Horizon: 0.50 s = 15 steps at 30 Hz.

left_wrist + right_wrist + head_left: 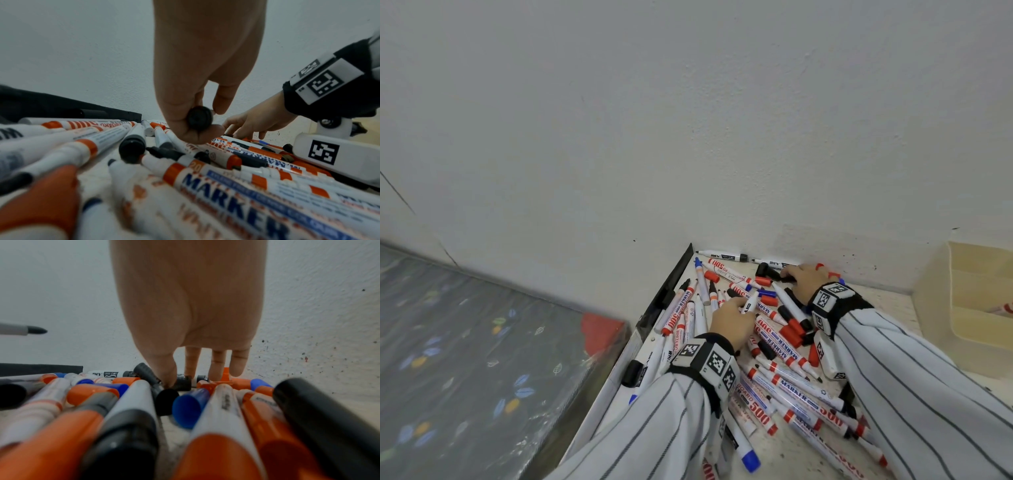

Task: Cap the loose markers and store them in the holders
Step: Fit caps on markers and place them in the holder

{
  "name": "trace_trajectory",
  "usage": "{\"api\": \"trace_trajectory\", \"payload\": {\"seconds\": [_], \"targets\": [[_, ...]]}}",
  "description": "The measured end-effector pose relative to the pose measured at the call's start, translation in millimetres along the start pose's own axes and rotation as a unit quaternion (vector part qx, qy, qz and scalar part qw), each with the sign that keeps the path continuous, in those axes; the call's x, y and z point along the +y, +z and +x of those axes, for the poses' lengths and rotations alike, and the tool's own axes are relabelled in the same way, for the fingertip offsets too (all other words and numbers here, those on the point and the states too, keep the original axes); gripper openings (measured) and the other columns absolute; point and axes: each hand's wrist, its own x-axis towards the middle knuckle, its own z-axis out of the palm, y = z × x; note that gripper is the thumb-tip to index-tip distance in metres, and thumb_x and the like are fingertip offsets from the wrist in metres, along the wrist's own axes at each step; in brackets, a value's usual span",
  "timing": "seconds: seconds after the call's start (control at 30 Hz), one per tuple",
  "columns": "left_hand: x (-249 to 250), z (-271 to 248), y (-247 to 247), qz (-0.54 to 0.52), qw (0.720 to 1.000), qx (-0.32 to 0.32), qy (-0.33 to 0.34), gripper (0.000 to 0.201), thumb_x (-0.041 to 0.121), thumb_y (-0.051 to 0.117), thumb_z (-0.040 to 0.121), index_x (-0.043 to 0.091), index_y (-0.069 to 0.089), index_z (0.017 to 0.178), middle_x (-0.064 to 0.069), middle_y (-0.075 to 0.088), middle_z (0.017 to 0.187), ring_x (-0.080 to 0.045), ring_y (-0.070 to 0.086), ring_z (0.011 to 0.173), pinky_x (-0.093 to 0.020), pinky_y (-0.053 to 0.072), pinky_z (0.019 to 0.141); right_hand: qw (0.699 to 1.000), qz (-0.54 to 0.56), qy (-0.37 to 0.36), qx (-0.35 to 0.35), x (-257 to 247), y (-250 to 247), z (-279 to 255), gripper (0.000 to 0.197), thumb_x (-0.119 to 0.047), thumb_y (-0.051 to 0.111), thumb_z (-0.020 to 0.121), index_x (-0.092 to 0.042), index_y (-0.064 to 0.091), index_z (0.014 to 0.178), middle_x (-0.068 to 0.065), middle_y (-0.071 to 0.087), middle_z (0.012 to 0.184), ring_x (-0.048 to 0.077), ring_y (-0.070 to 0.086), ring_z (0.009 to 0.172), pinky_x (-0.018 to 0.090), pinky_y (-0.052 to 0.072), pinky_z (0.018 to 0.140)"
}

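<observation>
The markers (784, 342) have smooth, glossy plastic barrels with printed labels, and the loose caps (187, 408) are shiny plastic. The wall (688, 120) is matt, rough-textured paint. The holder (962, 308) looks like translucent plastic. The striped sleeves (928, 394) are soft cloth.

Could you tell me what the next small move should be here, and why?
Probably the right hand should close on the loose black cap its thumb and forefinger touch by the wall, then carry it to the marker in the left hand. That marker's black tip is bare, so the colours match.
</observation>
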Motion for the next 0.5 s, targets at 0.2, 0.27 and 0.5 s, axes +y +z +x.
{"api": "trace_trajectory", "payload": {"seconds": [0.2,0.27,0.5], "targets": [[-0.8,-6.4,1.8,-0.007,1.000,-0.006,0.000,0.043,0.015,0.044,0.094,0.016,0.042,0.137,-0.006,0.059,0.121,-0.010,0.057,0.074,-0.021,0.049,0.064,0.998,-0.044,-0.030,-0.031,-0.4,-3.3,-6.2,0.027,-0.025,0.045,0.092,-0.032,0.052,0.118,0.004,0.049,0.123,0.027,0.042,0.112,0.039,0.038,0.099],[-0.1,-9.3,1.0,-0.010,1.000,-0.008,0.001,0.043,0.015,0.045,0.094,0.016,0.042,0.137,-0.005,0.059,0.120,-0.015,0.060,0.083,-0.027,0.053,0.075,0.999,-0.021,-0.020,-0.013,0.1,-5.3,-8.4,0.028,-0.023,0.046,0.091,-0.030,0.053,0.118,0.004,0.053,0.120,0.025,0.046,0.109,0.040,0.041,0.097],[6.0,-22.3,-2.2,-0.004,0.999,0.013,0.035,0.047,0.016,0.058,0.091,0.014,0.044,0.136,-0.005,0.054,0.130,-0.014,0.058,0.104,-0.024,0.049,0.087,0.969,0.208,-0.077,0.112,2.9,-42.7,-33.1,0.014,-0.014,0.054,0.090,-0.017,0.042,0.097,0.004,0.053,0.091,0.024,0.053,0.081,0.027,0.038,0.071]]}}
